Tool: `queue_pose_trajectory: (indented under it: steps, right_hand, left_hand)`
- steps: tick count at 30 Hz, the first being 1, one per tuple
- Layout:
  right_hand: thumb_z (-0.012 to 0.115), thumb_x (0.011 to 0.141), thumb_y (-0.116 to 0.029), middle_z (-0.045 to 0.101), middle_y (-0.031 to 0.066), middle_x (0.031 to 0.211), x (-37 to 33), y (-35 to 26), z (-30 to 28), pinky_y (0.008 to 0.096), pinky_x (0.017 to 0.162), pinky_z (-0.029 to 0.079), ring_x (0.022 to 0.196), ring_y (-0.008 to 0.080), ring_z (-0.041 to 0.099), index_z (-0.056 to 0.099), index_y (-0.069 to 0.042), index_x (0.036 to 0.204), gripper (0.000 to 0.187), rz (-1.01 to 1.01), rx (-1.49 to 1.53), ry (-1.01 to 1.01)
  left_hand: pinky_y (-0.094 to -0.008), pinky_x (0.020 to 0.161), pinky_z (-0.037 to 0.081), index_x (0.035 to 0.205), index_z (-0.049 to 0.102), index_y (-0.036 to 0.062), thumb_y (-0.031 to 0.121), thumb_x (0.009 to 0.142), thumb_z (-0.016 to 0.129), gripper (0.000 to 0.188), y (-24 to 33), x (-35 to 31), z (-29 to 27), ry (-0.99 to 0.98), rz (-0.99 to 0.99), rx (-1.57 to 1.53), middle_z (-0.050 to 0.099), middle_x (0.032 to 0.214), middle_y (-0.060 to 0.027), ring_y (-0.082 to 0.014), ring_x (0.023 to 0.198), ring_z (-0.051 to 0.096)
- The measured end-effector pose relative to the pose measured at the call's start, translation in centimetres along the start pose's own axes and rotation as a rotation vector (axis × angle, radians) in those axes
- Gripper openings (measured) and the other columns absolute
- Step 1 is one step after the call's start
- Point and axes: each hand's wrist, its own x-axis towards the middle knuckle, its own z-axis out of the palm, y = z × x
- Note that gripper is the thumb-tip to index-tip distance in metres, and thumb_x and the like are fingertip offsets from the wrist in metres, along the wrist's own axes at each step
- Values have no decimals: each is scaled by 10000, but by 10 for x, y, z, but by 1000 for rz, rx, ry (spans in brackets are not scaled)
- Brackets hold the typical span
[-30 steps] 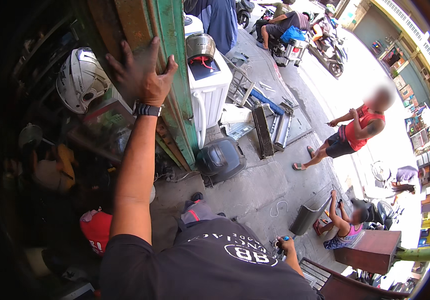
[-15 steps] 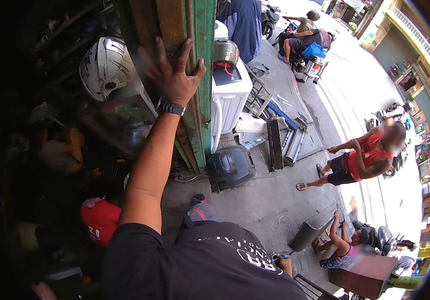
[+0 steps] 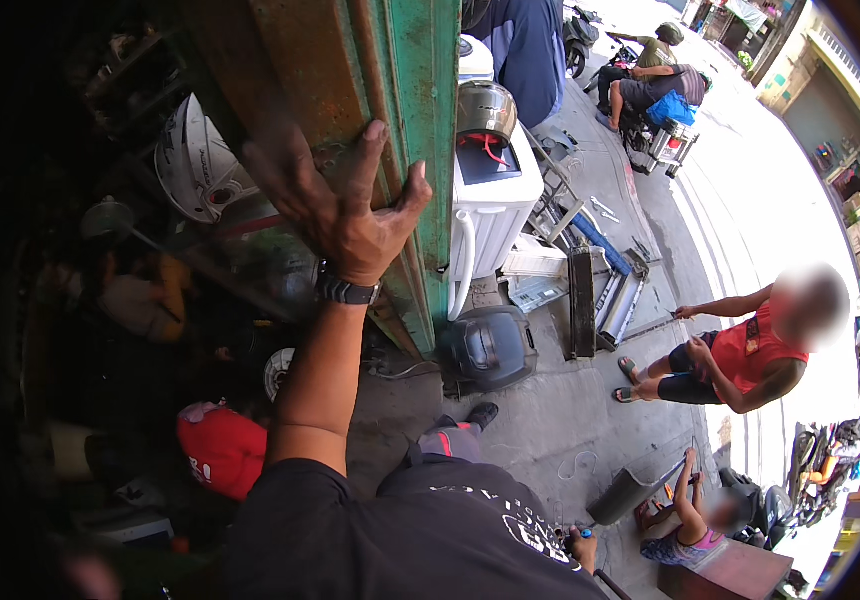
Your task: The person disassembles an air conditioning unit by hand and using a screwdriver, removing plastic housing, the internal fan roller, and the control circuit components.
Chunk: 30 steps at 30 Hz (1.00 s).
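My left hand (image 3: pixel 355 225), with a dark watch at the wrist, lies with spread fingers against a rusty brown and green metal post (image 3: pixel 428 150). No object is in it. My right hand (image 3: pixel 583 548) is low beside my dark shirt, its fingers curled round a small blue and dark object (image 3: pixel 587 534) too small to name. A white motorcycle helmet (image 3: pixel 200 165) sits in the shade left of the post. On the right side, a silver helmet (image 3: pixel 487 112) rests on a white washing machine (image 3: pixel 497 205).
A dark rounded case (image 3: pixel 490 348) stands by the post's foot, with metal scrap (image 3: pixel 582 300) beyond. A person in a red top (image 3: pixel 750 345) stands at the right; another sits beside a grey curved panel (image 3: pixel 622 495). Someone in red (image 3: pixel 222 450) is at the left.
The view has shifted, bringing the post nearer and larger. My left hand remains on the post with its fingers spread. The standing person's arms have lowered a little.
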Motion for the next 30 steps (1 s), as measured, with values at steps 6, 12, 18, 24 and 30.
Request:
queue_pose_trajectory:
  steps: [6, 12, 18, 24, 30]
  right_hand:
    - [822, 816, -326, 707, 111, 824, 20, -70, -1, 377, 738, 511, 778, 218, 654, 686, 24, 977, 408, 149, -131, -19]
    - [783, 857, -65, 598, 66, 739, 146, -84, -13, 352, 498, 494, 572, 192, 595, 535, -55, 1023, 298, 47, 6, -47]
    - [804, 850, -171, 605, 54, 776, 177, -152, -6, 339, 586, 520, 649, 170, 603, 570, -30, 998, 311, -91, -27, -132]
    - [800, 860, -133, 623, 72, 757, 165, -151, -19, 345, 520, 517, 619, 193, 630, 579, -33, 1038, 300, 69, -226, -206]
    - [810, 858, -174, 626, 75, 754, 178, -161, -50, 363, 556, 524, 611, 193, 609, 586, -14, 1033, 326, 98, -334, -255]
  left_hand:
    - [-698, 1110, 272, 1429, 511, 175, 356, 722, 892, 823, 6, 0, 4, 7, 22, -15, 261, 1552, -355, -547, 1452, 238]
    - [-682, 1103, 314, 1438, 482, 153, 374, 753, 863, 814, 6, 2, 5, -15, -10, 81, 251, 1543, -366, -551, 1435, 263]
    - [-673, 1117, 312, 1470, 392, 33, 417, 801, 826, 886, 3, 3, -7, -100, 72, 248, 242, 1537, -361, -541, 1444, 261]
    - [-643, 1117, 353, 1489, 343, 33, 437, 812, 810, 917, 4, 4, -5, -120, 83, 251, 235, 1527, -353, -519, 1413, 329]
    - [-620, 1108, 383, 1464, 330, 20, 430, 802, 822, 921, -4, 12, -11, -127, 150, 218, 266, 1507, -345, -486, 1386, 376]
